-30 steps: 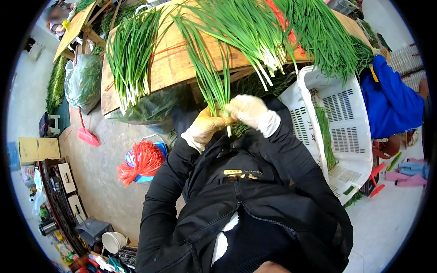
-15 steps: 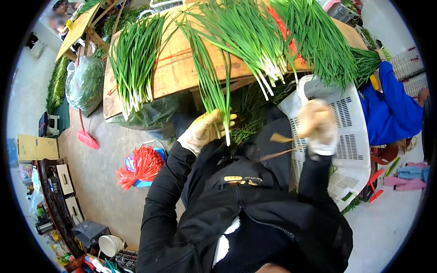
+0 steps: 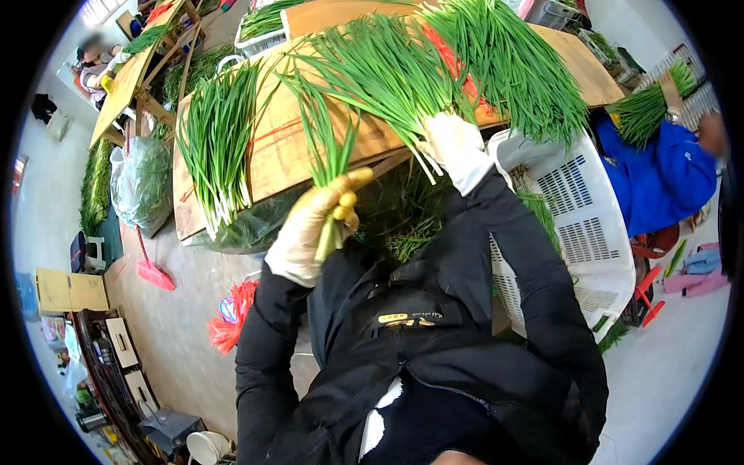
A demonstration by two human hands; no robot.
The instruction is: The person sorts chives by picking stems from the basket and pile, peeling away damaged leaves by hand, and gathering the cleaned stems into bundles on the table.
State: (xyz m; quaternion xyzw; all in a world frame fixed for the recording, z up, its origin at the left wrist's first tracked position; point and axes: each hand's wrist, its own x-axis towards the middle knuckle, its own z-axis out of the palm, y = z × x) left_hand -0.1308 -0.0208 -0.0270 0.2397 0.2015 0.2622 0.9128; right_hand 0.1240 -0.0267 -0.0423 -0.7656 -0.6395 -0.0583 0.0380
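My left hand [image 3: 314, 221], in a pale glove, is closed round a small bunch of green stalks [image 3: 332, 159] in front of the table edge. My gloved right hand [image 3: 456, 147] rests on the white root ends of the middle pile of stalks [image 3: 380, 70]; its fingertips are partly hidden among them. To the left on the wooden table [image 3: 283, 159] lies another pile [image 3: 221, 136], its white ends over the edge. A larger pile [image 3: 515, 70] lies on the right, with red strips [image 3: 453, 62] between it and the middle pile.
A white perforated basket [image 3: 573, 201] stands to the right of my legs. Beyond it a person in blue [image 3: 659, 178] holds a green bunch [image 3: 647, 108]. Another person [image 3: 94, 70] is at a far-left table. Red strips [image 3: 232, 318] and a pink broom head [image 3: 155, 275] are on the left.
My right hand went to the basket side with thin brownish leaves, now gone from it, then moved up to the middle pile. My left hand shifted left with its bunch. The person in blue lifted a bunch.
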